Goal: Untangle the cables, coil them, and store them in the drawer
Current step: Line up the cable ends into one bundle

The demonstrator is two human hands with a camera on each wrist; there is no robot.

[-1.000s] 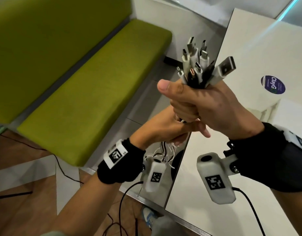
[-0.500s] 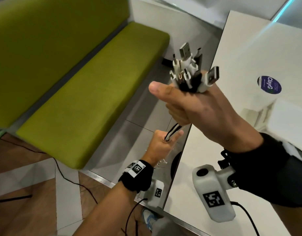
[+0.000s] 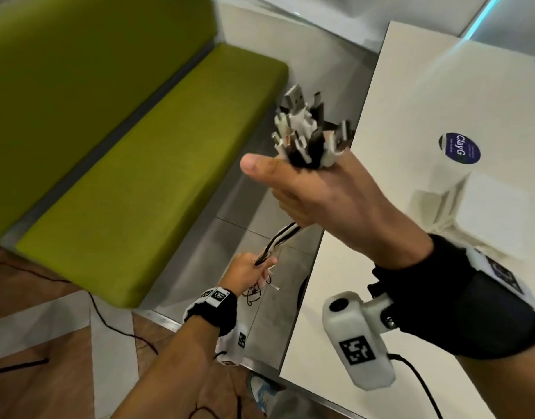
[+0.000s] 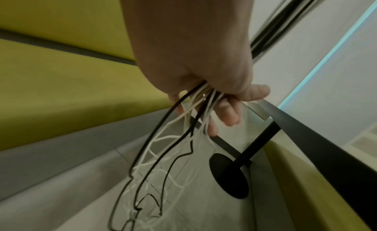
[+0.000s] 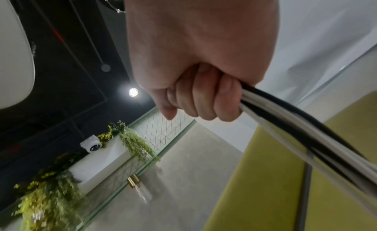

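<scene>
My right hand (image 3: 317, 195) is raised beside the table's left edge and grips a bundle of black and white cables (image 3: 280, 240). Their USB plug ends (image 3: 308, 128) fan out above the fist. The right wrist view shows the fingers (image 5: 204, 97) curled tight round the cables (image 5: 295, 129). The bundle runs taut down to my left hand (image 3: 248, 269), which grips it lower, near the floor. Below that hand the loose strands (image 4: 159, 162) hang in a tangle. No drawer is in view.
A white table (image 3: 411, 101) with a round blue sticker (image 3: 459, 148) is on the right; a white box (image 3: 496, 213) sits on it. A green bench (image 3: 145, 164) fills the left. The table's black pedestal base (image 4: 228, 174) stands close to the hanging cables.
My left hand has slid down the bundle, away from the right hand, drawing the cables straight. The right hand has kept its grip and lifted slightly.
</scene>
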